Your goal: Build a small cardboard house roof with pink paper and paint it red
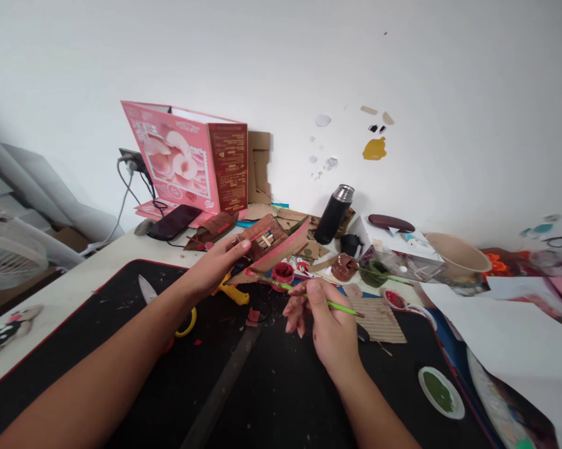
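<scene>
My left hand [224,257] grips a small model house [261,239] made of brown-painted cardboard, with a little window in its wall and a pinkish-red sloping panel along its right side. In my right hand [330,321] is a thin green paintbrush [340,307], held between thumb and fingers. Its reddish tip lies at the lower edge of the model; whether it touches is hard to tell. Just behind the brush stands an open jar of red paint [283,272]. A jar of brown paint [343,267] and one of dark green paint [375,273] stand to its right.
Scissors [147,290] and a yellow-handled tool [234,293] lie on the black mat [290,399] by my left arm. Corrugated cardboard [378,319] and a lid with green paint [441,393] lie at right. Behind are a phone [175,222], a pink box [178,159] and a black flask [334,213].
</scene>
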### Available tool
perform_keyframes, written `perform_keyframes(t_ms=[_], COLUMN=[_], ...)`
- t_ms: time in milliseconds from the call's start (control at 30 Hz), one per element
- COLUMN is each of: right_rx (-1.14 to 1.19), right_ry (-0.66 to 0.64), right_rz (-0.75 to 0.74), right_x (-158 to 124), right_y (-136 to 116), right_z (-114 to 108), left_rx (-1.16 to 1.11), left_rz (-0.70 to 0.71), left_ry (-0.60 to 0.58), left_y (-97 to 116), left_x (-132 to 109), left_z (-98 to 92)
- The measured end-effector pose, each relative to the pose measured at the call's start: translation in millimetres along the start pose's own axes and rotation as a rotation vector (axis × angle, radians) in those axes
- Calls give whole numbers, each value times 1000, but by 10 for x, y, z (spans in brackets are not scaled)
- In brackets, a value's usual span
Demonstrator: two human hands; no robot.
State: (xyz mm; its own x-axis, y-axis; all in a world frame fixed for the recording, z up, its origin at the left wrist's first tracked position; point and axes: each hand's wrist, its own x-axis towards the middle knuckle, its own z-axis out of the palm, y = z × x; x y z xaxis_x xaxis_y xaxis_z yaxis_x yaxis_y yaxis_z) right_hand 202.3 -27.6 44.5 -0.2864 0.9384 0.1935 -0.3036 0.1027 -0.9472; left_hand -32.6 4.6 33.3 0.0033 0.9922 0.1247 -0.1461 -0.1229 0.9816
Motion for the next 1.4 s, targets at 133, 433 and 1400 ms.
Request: perform_keyframes(t_ms=[133,433,1400], right_rx=[-12,13,-34], right_ry=[37,137,73], right_rz=[-26,-101,-68], right_x=[9,64,38], right_y=[-10,0,-31], right_z=[-13,-133,-58], left_rx=[7,12,-9], left_rz=[-1,3,-7], left_ry=[-12,16,19], left_y=[23,17,10], left_x=[-6,-3,0], left_z=[9,-9,-13])
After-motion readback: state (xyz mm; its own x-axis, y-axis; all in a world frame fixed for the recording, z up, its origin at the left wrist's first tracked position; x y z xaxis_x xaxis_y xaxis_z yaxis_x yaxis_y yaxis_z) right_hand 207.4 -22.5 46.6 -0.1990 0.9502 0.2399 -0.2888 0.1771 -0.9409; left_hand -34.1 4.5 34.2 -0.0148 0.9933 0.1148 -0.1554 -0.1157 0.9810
